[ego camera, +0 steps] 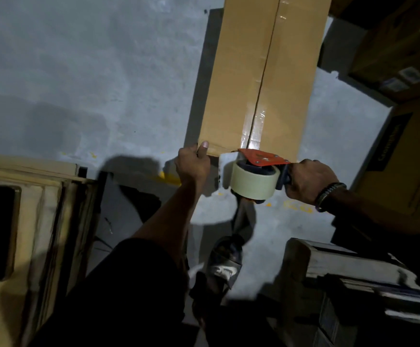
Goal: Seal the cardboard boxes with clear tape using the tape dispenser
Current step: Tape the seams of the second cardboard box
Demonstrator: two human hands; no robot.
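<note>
A long brown cardboard box (231, 91) lies on the grey floor, running away from me. Clear glossy tape (260, 116) covers its centre seam. My left hand (193, 164) grips the near left corner of the box, thumb on top. My right hand (309, 180) grips the dark handle of an orange tape dispenser (261, 157) with a pale tape roll (254, 180). The dispenser's head sits at the near end of the box, over the seam.
More cardboard boxes (404, 46) are stacked at the right and far right. Flattened cartons (41, 221) lie at the left. A grey stack (354, 276) sits at the lower right. My sandalled foot (225, 261) stands on the floor (79, 71) below the dispenser.
</note>
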